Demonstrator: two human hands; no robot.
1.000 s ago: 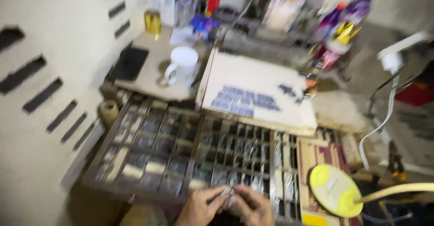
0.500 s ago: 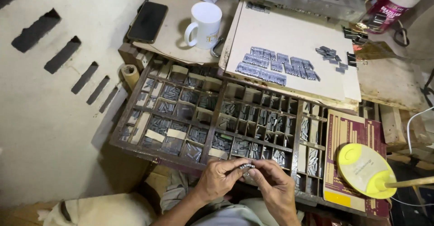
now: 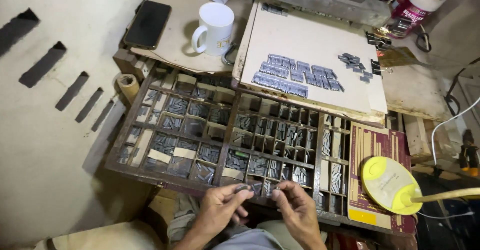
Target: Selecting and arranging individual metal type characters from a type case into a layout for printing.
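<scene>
My left hand [image 3: 220,210] and my right hand [image 3: 296,211] sit at the near edge of a dark wooden type case [image 3: 150,166] whose many small compartments hold grey metal type. Each hand pinches small metal type pieces [image 3: 243,188] between thumb and fingertips, a short gap between the two hands. Beyond the case, a pale board [image 3: 300,35] carries rows of set metal type [image 3: 295,76] and a small loose pile of type [image 3: 356,64].
A white mug [image 3: 216,27] and a black phone [image 3: 148,24] rest on a round board at the back left. A yellow round lamp head [image 3: 391,184] lies on a maroon printed sheet [image 3: 372,145] at the right. Black binder clips [image 3: 378,41], bottles and cables crowd the back right.
The view has tilted down and steadied over the type case. My hands, earlier joined around one small cluster of type, have drawn slightly apart.
</scene>
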